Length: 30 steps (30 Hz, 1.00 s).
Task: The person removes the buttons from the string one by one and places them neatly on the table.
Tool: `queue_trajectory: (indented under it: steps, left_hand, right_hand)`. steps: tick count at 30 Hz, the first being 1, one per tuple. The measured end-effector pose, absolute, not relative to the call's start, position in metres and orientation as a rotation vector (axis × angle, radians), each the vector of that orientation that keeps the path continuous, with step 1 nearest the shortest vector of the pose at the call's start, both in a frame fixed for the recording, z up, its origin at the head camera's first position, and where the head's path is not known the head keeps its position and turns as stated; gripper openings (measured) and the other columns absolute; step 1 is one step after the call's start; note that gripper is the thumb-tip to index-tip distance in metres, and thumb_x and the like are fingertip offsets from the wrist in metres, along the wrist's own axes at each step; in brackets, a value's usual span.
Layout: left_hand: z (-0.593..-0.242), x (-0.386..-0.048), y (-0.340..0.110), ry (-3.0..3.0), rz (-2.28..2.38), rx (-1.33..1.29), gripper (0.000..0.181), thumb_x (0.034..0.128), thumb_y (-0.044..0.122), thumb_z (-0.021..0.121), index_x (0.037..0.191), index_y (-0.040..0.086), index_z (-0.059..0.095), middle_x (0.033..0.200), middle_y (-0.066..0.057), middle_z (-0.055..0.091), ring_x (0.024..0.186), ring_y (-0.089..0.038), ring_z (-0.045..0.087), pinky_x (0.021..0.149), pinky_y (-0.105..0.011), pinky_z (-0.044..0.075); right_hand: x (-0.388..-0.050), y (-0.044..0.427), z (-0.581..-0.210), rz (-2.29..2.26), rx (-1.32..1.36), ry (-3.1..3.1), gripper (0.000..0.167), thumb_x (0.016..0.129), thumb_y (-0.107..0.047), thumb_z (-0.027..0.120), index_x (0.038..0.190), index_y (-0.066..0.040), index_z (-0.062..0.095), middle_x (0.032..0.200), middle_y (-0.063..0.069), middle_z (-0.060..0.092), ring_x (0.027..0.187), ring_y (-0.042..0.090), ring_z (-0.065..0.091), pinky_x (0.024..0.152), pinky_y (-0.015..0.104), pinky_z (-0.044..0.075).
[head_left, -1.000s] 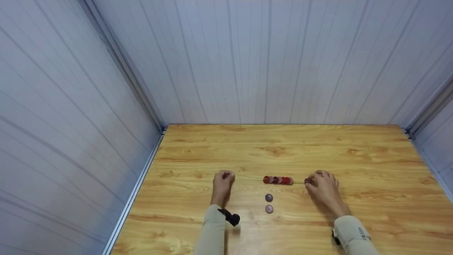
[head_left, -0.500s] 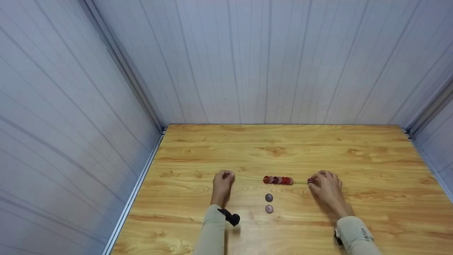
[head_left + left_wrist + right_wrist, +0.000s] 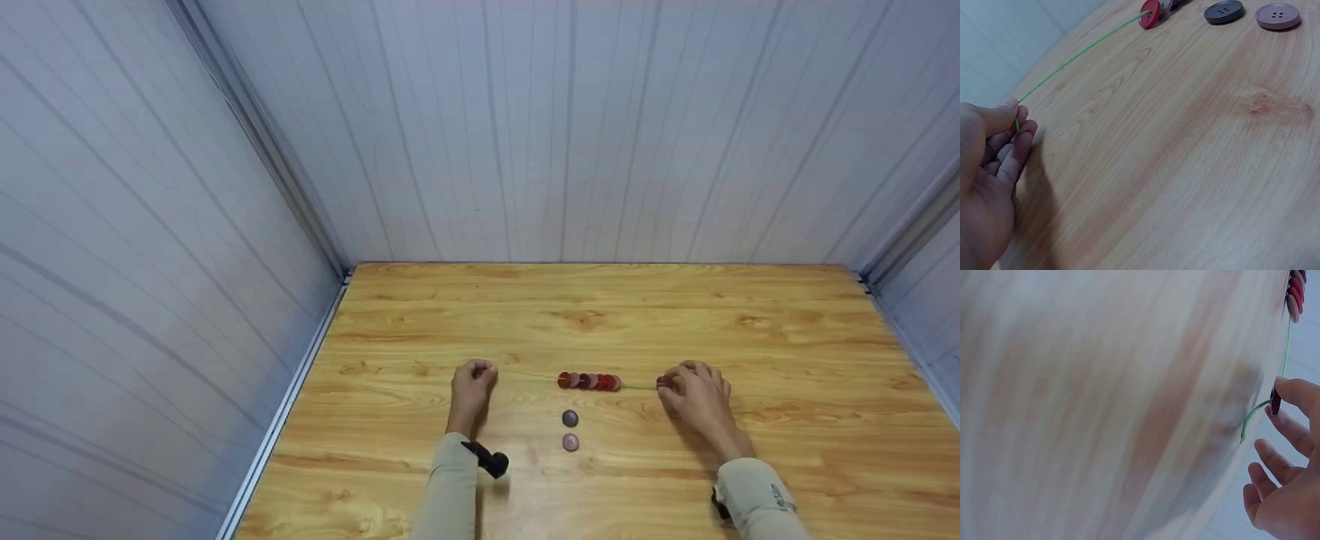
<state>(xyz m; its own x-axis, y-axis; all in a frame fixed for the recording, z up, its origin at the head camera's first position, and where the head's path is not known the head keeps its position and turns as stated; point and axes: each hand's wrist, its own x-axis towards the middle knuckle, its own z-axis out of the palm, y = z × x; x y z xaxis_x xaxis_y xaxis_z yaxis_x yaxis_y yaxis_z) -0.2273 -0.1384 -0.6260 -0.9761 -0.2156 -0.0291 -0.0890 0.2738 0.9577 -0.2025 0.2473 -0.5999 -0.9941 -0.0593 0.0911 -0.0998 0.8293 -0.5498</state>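
Observation:
In the head view a green string runs left to right above the table, passing through a row of overlapping red, pink and dark buttons. My left hand pinches the string's left part between thumb and fingers, well apart from the row. On the right, my right hand pinches a dark maroon button between thumb and index finger. The string goes through that button, and its short free end hangs out beyond, curving down. The other right fingers are loosely bent.
Two loose buttons, one dark grey and one dusty pink, lie flat on the wooden table just nearer than the row. Pale panel walls rise behind and at both sides.
My right hand has shifted a little to the right with the maroon button, widening the distance between it and the row. The left hand and the row have stayed in place.

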Motion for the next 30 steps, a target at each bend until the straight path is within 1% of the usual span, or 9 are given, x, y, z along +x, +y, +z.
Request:
queue_trajectory:
  steps: [5,14,24,30]
  left_hand:
    - [-0.626,-0.228,-0.139,-2.411,-1.866,0.310,0.011,0.0920,0.013,0.064,0.096,0.003,0.067,0.087,-0.005,0.063,0.079,-0.014,0.057,0.071,-0.027,0.048]
    - [-0.625,-0.227,-0.140,-2.404,-1.857,0.306,0.011,0.0918,0.012,0.063,0.096,0.002,0.067,0.088,-0.006,0.064,0.079,-0.014,0.057,0.070,-0.026,0.048]
    - [-0.624,-0.227,-0.138,-2.400,-1.829,0.307,0.010,0.0907,0.009,0.064,0.094,0.000,0.067,0.084,-0.007,0.063,0.076,-0.013,0.055,0.069,-0.025,0.047]
    - [-0.623,-0.226,-0.138,-2.400,-1.856,0.315,0.010,0.0917,0.010,0.063,0.095,0.001,0.067,0.086,-0.007,0.063,0.078,-0.014,0.056,0.070,-0.026,0.047]
  right_hand:
    - [-0.202,0.249,-0.598,0.876,0.120,-2.950,0.030,0.091,-0.022,0.064,0.115,-0.003,0.062,0.134,0.028,0.043,0.125,0.051,0.029,0.101,0.064,0.016]
    - [-0.202,0.254,-0.598,0.890,0.104,-2.941,0.031,0.090,-0.022,0.065,0.115,-0.003,0.062,0.134,0.028,0.043,0.125,0.050,0.029,0.100,0.064,0.017]
    - [-0.201,0.260,-0.598,0.924,0.108,-2.938,0.033,0.091,-0.023,0.065,0.116,-0.003,0.062,0.134,0.028,0.042,0.124,0.050,0.029,0.099,0.064,0.017]
    - [-0.200,0.263,-0.597,0.917,0.092,-2.930,0.032,0.091,-0.022,0.065,0.115,-0.003,0.062,0.135,0.027,0.042,0.125,0.050,0.029,0.099,0.063,0.017]
